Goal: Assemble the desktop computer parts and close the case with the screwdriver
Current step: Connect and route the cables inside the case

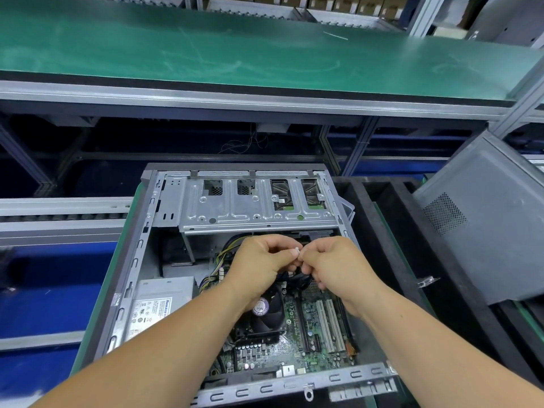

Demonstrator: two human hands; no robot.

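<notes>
Head view shows us one open computer case [164, 201] lying on its side on the workbench [97, 304], long axis running away from us, its drive cage [253, 204] at the far end and the rear edge nearest us. Inside we count one green motherboard [297, 340], one round fan [270, 310], one grey power supply [159, 301] at the near left corner, and two white card slots [329, 325] running lengthwise. Our left hand [259, 266] and right hand [338, 269] meet over the middle of the case, both curled, pinching a small white piece [298, 250] between their fingertips, with black cables [294, 279] looped just beneath. One grey side panel [485, 231] leans tilted at the right, apart from the case.
</notes>
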